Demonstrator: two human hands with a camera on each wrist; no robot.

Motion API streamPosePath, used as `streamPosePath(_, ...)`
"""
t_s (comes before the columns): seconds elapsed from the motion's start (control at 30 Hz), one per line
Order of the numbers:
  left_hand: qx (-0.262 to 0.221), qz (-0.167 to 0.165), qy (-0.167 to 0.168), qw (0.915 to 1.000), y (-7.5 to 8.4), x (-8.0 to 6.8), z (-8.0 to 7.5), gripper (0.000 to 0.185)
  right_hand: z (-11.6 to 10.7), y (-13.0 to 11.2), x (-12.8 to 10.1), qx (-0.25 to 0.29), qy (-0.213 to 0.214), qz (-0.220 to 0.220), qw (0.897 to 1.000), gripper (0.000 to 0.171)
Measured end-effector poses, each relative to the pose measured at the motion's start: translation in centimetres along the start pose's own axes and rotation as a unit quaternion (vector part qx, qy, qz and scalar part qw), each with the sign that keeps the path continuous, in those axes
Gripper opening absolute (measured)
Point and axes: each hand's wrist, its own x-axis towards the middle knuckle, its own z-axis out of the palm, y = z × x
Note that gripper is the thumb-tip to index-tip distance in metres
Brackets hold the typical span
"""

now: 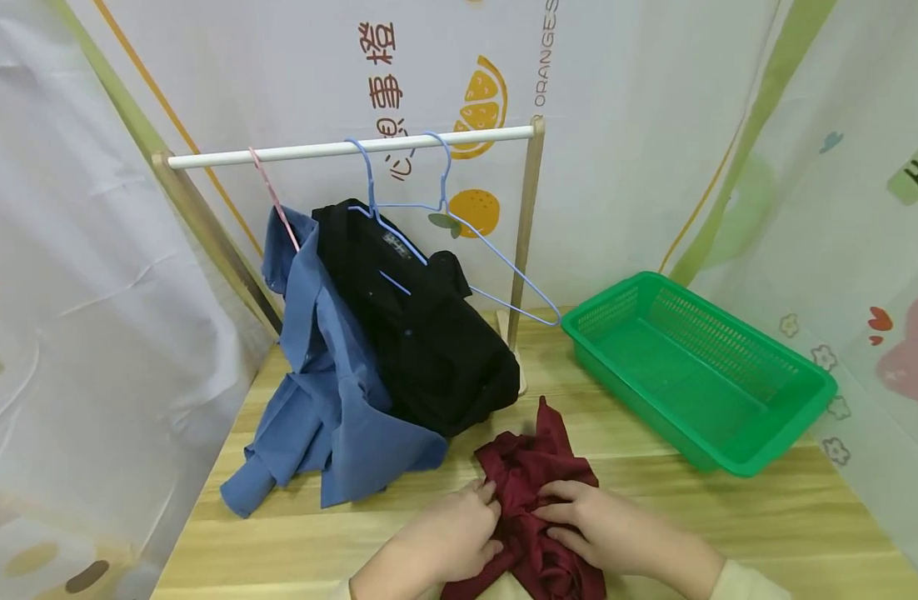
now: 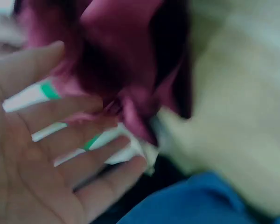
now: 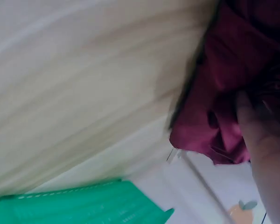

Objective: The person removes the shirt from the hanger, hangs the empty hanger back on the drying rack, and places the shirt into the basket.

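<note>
Lying bunched at the near edge of the table (image 1: 279,550) is a dark red garment (image 1: 530,462). The left hand (image 1: 459,533) touches its left side, fingers spread and nearly straight, gripping nothing; the right hand (image 1: 605,527) rests bent fingers on its right side, though whether they pinch cloth I cannot tell. At the far left, 1 blue garment (image 1: 354,450) and 1 black garment (image 1: 429,350) hang from a rack (image 1: 309,151). By the far right corner sits 1 green basket (image 1: 684,358).

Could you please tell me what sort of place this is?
Probably a staged corner for handling clothes. A clothes rack stands on a wooden table, a dark red cloth lies crumpled in front of it, and printed sheets hang around.
</note>
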Motion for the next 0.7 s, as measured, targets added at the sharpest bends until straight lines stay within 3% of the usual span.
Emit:
streamPosePath(0.1, 0.009, -0.039, 0.038, 0.9985, 0.2, -0.6, -1.2, 0.066, -0.1, -0.6, 0.1, -0.005, -0.045, 0.016, 0.999, 0.028)
streamPosePath(0.2, -0.014, -0.046, 0.025, 0.9985, 0.4, -0.9, -1.8, 0.081, -1.2, -1.2, 0.4, 0.01, -0.065, 0.048, 0.997, 0.039)
streamPosePath(0.33, -0.042, -0.047, 0.003, 0.998, 0.5, -1.0, -1.9, 0.089, -3.6, -1.3, 0.8, -0.006, -0.017, 0.051, 0.999, 0.041)
streamPosePath(0.47, -0.054, -0.048, 0.006, 0.9973, 0.4, -1.2, -1.8, 0.09, -5.5, 0.1, 1.1, -0.062, 0.058, 0.03, 0.996, 0.046)
streamPosePath(0.53, -0.071, -0.055, 0.008, 0.9959, 0.4, -1.2, -1.8, 0.089, -6.1, 1.0, 1.3, -0.079, 0.074, 0.042, 0.993, 0.048)
streamPosePath(0.6, -0.094, -0.072, 0.014, 0.9929, 0.5, -1.1, -1.7, 0.09, -6.5, 1.8, 1.3, -0.066, 0.063, 0.064, 0.994, 0.051)
streamPosePath(0.7, -0.125, -0.1, 0.016, 0.987, 1.0, -1.0, -1.4, 0.097, -6.8, 2.5, 1.0, 0.024, -0.021, 0.097, 0.995, 0.081)
